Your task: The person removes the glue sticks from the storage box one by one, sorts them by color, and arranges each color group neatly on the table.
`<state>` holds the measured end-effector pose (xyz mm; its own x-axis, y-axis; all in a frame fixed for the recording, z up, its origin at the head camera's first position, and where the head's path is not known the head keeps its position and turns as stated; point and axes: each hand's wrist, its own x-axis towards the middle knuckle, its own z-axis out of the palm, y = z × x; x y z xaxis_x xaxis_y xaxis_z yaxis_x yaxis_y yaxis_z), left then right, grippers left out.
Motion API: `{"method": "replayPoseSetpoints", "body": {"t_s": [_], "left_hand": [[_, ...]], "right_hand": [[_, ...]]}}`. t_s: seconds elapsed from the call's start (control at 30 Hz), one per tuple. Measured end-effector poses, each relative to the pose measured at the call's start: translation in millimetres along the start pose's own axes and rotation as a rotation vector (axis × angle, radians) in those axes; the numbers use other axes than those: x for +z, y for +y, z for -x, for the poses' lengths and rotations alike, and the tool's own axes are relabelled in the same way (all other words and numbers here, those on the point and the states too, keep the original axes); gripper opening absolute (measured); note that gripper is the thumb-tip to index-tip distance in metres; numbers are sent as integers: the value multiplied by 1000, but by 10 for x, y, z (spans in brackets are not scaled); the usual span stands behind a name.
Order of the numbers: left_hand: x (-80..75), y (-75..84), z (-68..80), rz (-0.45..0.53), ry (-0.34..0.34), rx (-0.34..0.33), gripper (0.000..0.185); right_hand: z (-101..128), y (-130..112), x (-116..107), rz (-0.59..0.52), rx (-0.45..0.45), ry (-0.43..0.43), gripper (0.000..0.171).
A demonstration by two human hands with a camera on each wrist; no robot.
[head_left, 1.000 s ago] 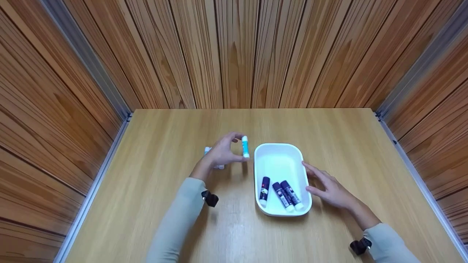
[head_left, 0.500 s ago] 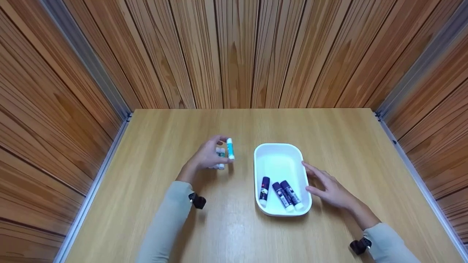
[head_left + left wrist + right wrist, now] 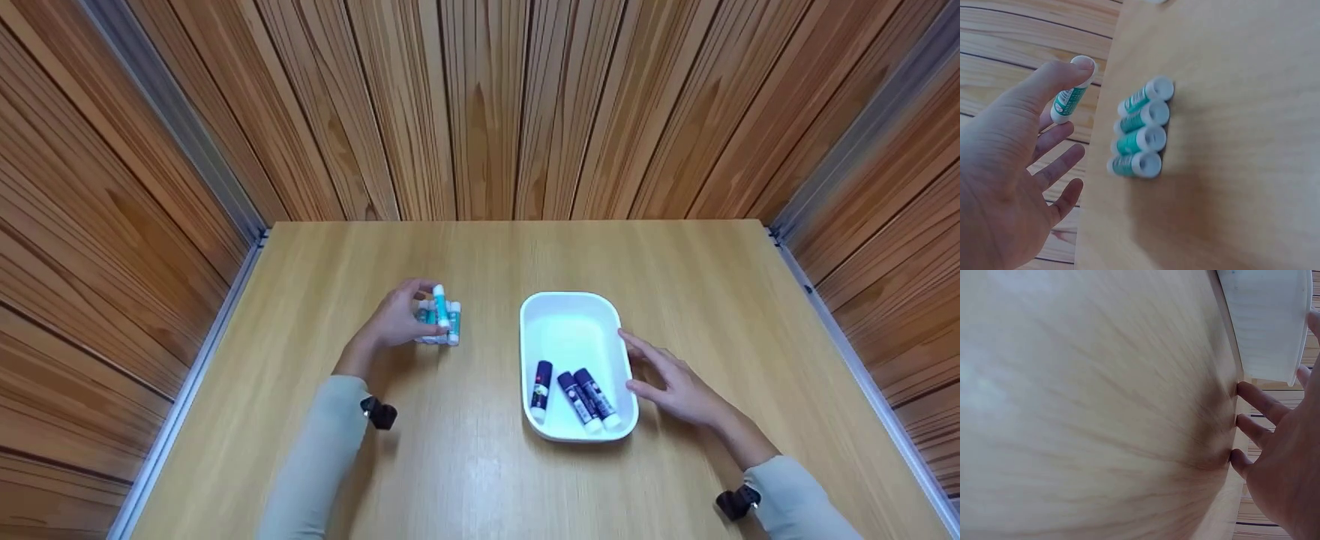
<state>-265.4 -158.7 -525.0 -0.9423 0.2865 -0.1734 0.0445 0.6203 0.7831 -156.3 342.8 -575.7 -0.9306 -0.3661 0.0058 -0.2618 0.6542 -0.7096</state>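
Wooden surface [image 3: 480, 480] under slatted walls. Left hand [image 3: 394, 322], left of frame centre, pinching a teal glue stick [image 3: 441, 305] over a row of teal sticks [image 3: 1140, 128]. Right hand [image 3: 675, 386], fingers relaxed and spread, touching the white tray [image 3: 574, 319] at lower right; three dark sticks [image 3: 574, 391] inside.
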Motion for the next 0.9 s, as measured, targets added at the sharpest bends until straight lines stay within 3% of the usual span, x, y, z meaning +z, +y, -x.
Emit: {"method": "replayPoseSetpoints", "body": {"t_s": [0.53, 0.9], "left_hand": [[-278, -251, -22, -68, -42, -37, 85], [-189, -406, -58, -75, -35, -124, 86]], "right_hand": [[-20, 13, -1, 7, -3, 2, 83], [-11, 8, 2, 5, 0, 1, 83]]}}
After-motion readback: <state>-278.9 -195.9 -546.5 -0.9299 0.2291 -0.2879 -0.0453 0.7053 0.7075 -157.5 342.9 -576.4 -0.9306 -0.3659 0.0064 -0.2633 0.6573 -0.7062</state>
